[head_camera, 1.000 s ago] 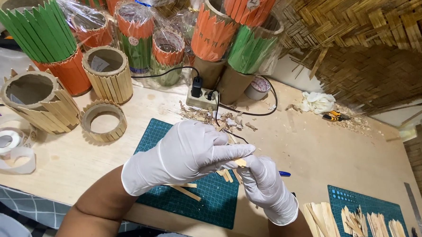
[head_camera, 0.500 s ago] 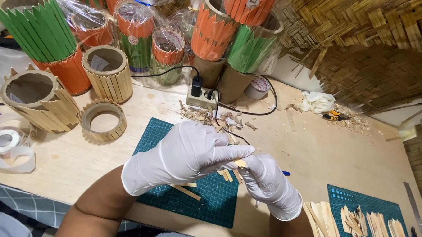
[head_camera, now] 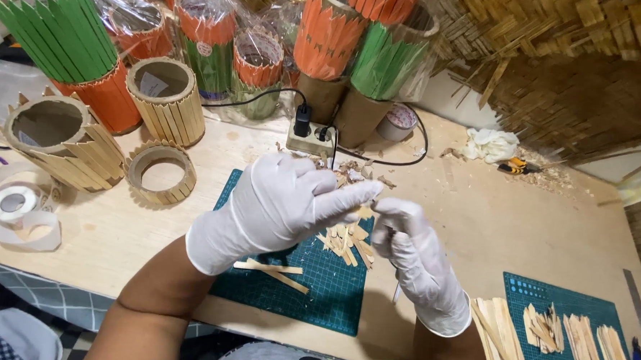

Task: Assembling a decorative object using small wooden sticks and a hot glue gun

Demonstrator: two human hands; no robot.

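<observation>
Both my hands wear white gloves and meet above a green cutting mat point(head_camera: 258, 292). My left hand point(head_camera: 283, 207) reaches to the right and its fingertips pinch a small wooden strip point(head_camera: 364, 212). My right hand point(head_camera: 418, 263) is curled, with its fingertips against the same strip. A thin pale tool point(head_camera: 396, 291) sticks out below its palm; what kind of tool I cannot tell. Under the hands, wood offcuts point(head_camera: 346, 242) lie on the mat, and two longer sticks point(head_camera: 273, 270) lie nearer to me.
Stick-clad tubes in green, orange and bare wood point(head_camera: 167, 100) stand along the back and left. A low ring point(head_camera: 161, 173), a tape roll point(head_camera: 13, 206) and a power strip point(head_camera: 309, 138) are also there. A second mat point(head_camera: 589, 300) with cut sticks lies at the right.
Both hands have stayed together over the mat. The right hand has shifted slightly to the right and towards me.
</observation>
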